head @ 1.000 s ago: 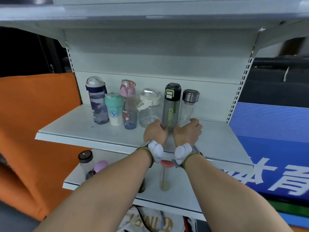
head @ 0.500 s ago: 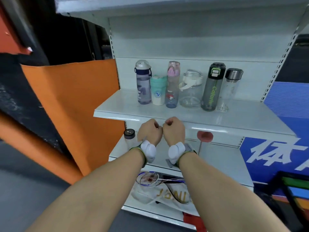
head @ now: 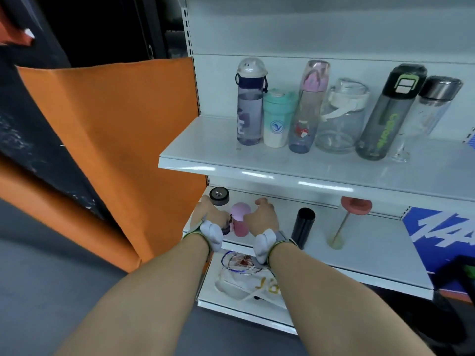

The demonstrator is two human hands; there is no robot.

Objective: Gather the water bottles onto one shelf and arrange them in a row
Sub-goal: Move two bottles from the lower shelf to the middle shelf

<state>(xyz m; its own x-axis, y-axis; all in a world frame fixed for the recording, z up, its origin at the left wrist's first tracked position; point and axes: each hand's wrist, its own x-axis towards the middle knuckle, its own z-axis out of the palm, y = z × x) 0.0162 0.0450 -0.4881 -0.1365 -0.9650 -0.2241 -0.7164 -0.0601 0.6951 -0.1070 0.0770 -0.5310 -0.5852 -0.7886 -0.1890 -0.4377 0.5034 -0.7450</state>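
Six water bottles stand in a row on the upper shelf point(head: 282, 173), from a purple bottle with a white dome lid point(head: 249, 111) to a clear one with a steel cap point(head: 426, 116). Four more are on the lower shelf point(head: 372, 255): a clear bottle with a black lid point(head: 219, 197), a pink bottle point(head: 240, 219), a black bottle point(head: 303, 226) and a clear bottle with a red lid point(head: 356, 205). My left hand point(head: 209, 214) is in front of the black-lidded bottle's body, thumb up. My right hand point(head: 262, 217) sits just right of the pink bottle, thumb spread, fingers beside it.
An orange panel point(head: 115, 140) stands left of the shelving. On the bottom shelf lie a badminton racket point(head: 239, 262) and a white bag point(head: 246, 283). A blue sign point(head: 442, 229) is at the right. Free shelf surface lies in front of the upper row.
My view has dropped and shifted left. Both hands went from closed fists in front of the upper shelf's edge down to the lower shelf and opened around the black-lidded and pink bottles.
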